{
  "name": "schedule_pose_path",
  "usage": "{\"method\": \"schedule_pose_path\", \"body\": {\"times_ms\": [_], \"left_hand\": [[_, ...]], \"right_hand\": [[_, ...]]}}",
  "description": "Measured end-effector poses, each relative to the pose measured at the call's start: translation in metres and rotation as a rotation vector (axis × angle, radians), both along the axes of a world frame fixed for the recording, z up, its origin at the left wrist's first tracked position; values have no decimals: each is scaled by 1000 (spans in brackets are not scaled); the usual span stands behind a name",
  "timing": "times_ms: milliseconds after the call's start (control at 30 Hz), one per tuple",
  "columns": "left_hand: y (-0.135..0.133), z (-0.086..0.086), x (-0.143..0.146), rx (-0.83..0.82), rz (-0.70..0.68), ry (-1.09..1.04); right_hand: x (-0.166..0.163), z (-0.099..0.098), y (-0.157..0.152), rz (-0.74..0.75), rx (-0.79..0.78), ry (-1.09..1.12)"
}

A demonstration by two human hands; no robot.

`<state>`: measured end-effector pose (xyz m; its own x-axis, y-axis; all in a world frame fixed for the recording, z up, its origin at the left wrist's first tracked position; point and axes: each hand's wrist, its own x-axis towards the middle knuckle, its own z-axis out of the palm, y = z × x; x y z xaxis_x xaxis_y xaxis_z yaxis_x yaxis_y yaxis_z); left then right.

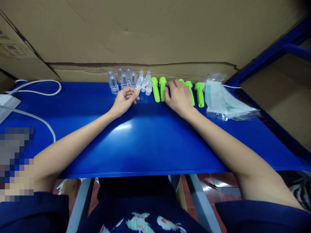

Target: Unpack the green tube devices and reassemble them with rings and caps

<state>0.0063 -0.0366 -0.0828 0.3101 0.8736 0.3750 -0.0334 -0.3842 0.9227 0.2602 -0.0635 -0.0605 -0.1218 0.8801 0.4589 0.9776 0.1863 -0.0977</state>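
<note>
My left hand (125,101) is closed in a pinch, palm partly turned up, at the near side of the clear caps. A small piece with a yellow spot (138,90) shows at its fingertips; its kind is hard to make out. Just beyond stand several small clear-domed pieces with white bases (148,89), some bearing red dots. My right hand (179,96) lies palm down over a row of bright green handle-shaped parts (155,90). Its fingers bend over the middle of the row, and the fingertips and anything under them are hidden. Another green part (200,94) lies right of this hand.
Larger clear cylinders (113,84) stand in rows at the back left. Clear plastic bags with printed sheets (221,100) lie to the right on the blue table (145,142). A white cable (39,94) loops at the left. Cardboard (136,35) forms the back wall.
</note>
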Motion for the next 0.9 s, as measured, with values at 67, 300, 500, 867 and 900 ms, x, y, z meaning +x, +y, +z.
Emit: {"method": "schedule_pose_path", "body": {"times_ms": [67, 300, 500, 867, 900], "left_hand": [[-1, 1, 0, 9, 4, 10], [1, -2, 0, 14, 27, -22], [7, -7, -2, 259, 193, 62], [-3, -2, 2, 304, 243, -52], [-4, -2, 4, 271, 212, -80]], "right_hand": [[9, -1, 6, -115, -20, -12], [22, -12, 19, -241, -165, -17], [19, -6, 14, -211, -106, 91], [-28, -4, -20, 281, 66, -59], [-32, -6, -22, 303, 49, -71]]}}
